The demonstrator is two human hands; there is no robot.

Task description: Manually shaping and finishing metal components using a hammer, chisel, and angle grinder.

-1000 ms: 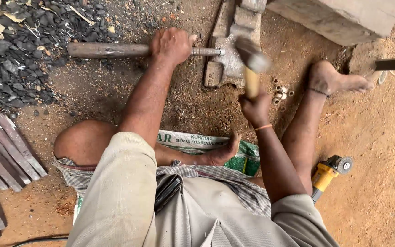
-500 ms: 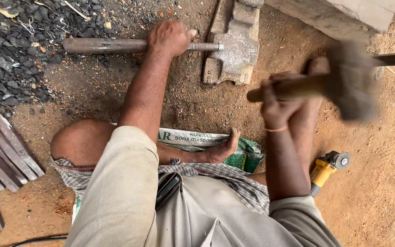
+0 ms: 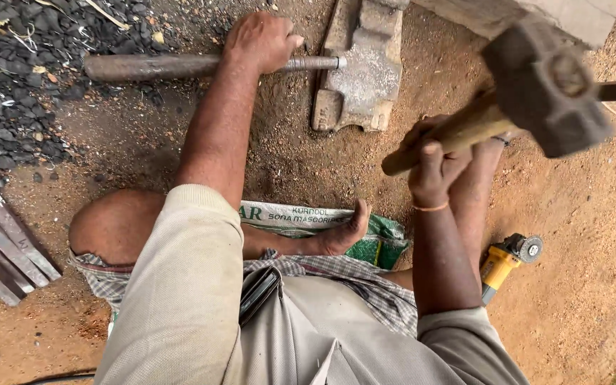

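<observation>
An open-air blacksmith's forge on a dirt floor: anvil block, charcoal heap, sledgehammer, angle grinder.

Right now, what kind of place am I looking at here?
Probably an open-air blacksmith's work spot on bare dirt ground. A metal anvil block sits in the earth, the right hand holds a raised hammer, the left hand grips a long iron rod, and charcoal is heaped beside them.

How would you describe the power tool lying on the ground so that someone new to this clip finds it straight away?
Start at the raised hammer in the right hand, then follow that forearm down to the bare sandy ground beside the right leg. There lies a small angle grinder with a yellow body and a grey round disc at its far end. It is the only yellow thing in view.
</observation>
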